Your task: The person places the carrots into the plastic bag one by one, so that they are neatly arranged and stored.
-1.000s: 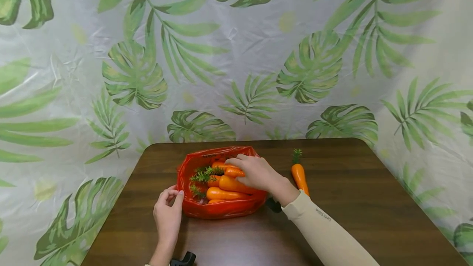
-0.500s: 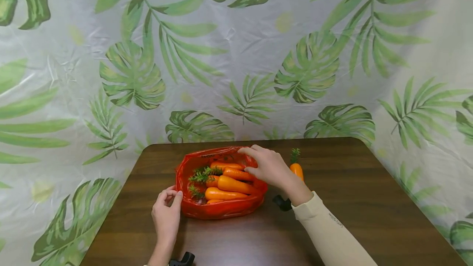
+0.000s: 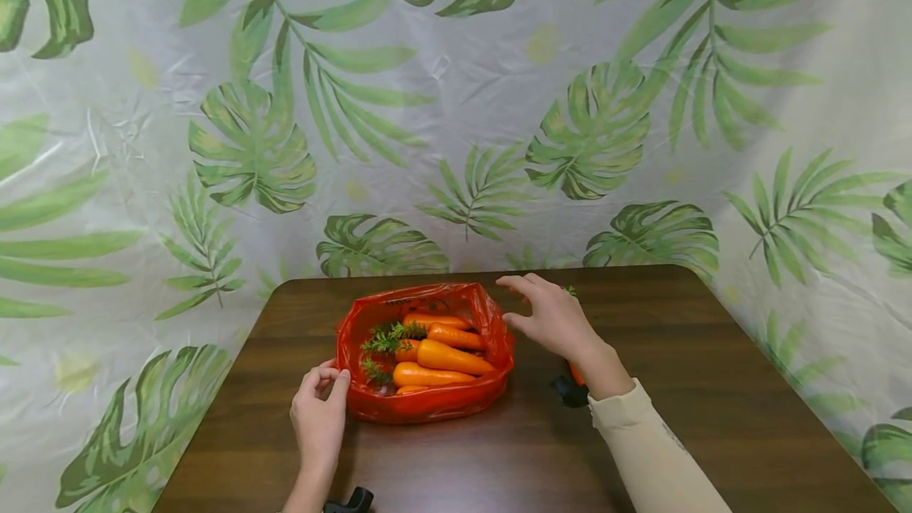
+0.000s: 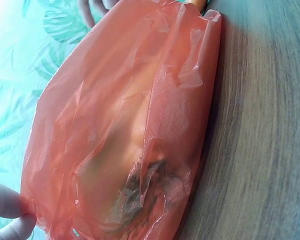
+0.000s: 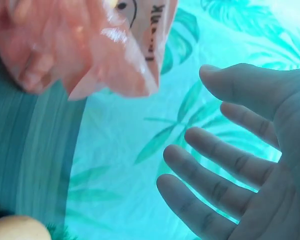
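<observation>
A red plastic bag [image 3: 427,406] lies on the table with its mouth spread wide. Several orange carrots [image 3: 452,356] with green tops [image 3: 392,336] rest inside it. At the bag's left edge my left hand [image 3: 318,418] pinches the rim between thumb and fingers; the left wrist view shows the fingertips [image 4: 25,210] on the thin plastic. My right hand [image 3: 556,319] hangs in the air to the right of the bag, fingers spread and holding nothing. Another carrot [image 3: 575,373] lies on the table beneath the right hand, mostly hidden by it; the right wrist view shows its blunt end [image 5: 17,229].
The dark wooden table [image 3: 684,418] carries the bag near its back left. Behind it hangs a light sheet with a green leaf print [image 3: 470,101]. Black wrist camera mounts [image 3: 570,392] sit at both wrists.
My right hand has left the carrots inside the bag and moved right, past the rim, over the loose carrot. The left hand keeps its pinch on the bag.
</observation>
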Action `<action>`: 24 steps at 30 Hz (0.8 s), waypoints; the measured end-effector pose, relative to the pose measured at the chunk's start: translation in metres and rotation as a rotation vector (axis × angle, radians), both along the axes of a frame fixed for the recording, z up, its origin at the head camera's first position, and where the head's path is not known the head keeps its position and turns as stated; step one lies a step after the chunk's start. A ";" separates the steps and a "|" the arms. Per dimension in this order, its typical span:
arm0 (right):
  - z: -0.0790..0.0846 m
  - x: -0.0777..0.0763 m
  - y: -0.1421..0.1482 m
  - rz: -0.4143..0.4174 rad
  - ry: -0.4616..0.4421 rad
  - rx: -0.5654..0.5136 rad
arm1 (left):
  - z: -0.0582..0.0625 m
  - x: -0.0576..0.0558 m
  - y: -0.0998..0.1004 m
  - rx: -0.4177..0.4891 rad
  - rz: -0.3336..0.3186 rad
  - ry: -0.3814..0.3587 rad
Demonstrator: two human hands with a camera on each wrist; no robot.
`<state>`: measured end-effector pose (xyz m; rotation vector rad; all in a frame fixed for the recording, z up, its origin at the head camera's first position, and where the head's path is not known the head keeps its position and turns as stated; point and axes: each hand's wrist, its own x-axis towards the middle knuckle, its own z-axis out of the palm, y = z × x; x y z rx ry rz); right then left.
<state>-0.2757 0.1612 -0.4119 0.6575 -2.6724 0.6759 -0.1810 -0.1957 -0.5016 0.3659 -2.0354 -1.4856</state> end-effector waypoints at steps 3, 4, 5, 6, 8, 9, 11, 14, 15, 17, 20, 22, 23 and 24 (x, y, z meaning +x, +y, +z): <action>-0.002 0.001 0.009 -0.030 -0.012 -0.014 | 0.000 0.000 0.000 0.000 0.003 0.001; -0.003 0.001 0.013 -0.040 -0.014 -0.015 | 0.000 0.000 0.000 -0.001 0.003 0.003; -0.004 0.001 0.015 -0.047 -0.016 -0.018 | 0.000 0.000 0.000 -0.001 0.003 0.004; -0.005 0.001 0.019 -0.053 -0.018 -0.021 | 0.001 0.000 0.000 -0.001 0.004 0.008; -0.008 0.001 0.024 -0.067 -0.023 -0.025 | 0.000 0.000 0.000 0.002 0.004 0.010; -0.009 0.001 0.027 -0.073 -0.027 -0.027 | 0.001 0.000 0.000 0.002 0.003 0.011; -0.011 0.000 0.033 -0.089 -0.035 -0.030 | 0.001 0.000 0.000 0.004 0.002 0.013; -0.015 -0.001 0.041 -0.111 -0.050 -0.033 | 0.001 0.000 0.000 0.006 0.001 0.008; -0.016 -0.002 0.043 -0.121 -0.058 -0.031 | 0.001 0.000 0.000 0.005 0.000 0.006; -0.019 -0.002 0.048 -0.140 -0.073 -0.028 | 0.001 0.000 0.000 0.006 0.000 0.004; -0.023 -0.003 0.055 -0.158 -0.100 -0.030 | 0.001 0.001 0.000 0.011 -0.004 0.008; -0.027 -0.004 0.060 -0.169 -0.111 -0.032 | 0.002 0.001 0.000 0.011 -0.005 0.012; -0.029 -0.005 0.062 -0.171 -0.116 -0.034 | 0.002 0.001 0.000 0.011 -0.006 0.013; -0.030 -0.006 0.064 -0.173 -0.120 -0.034 | 0.002 0.001 0.000 0.011 -0.007 0.016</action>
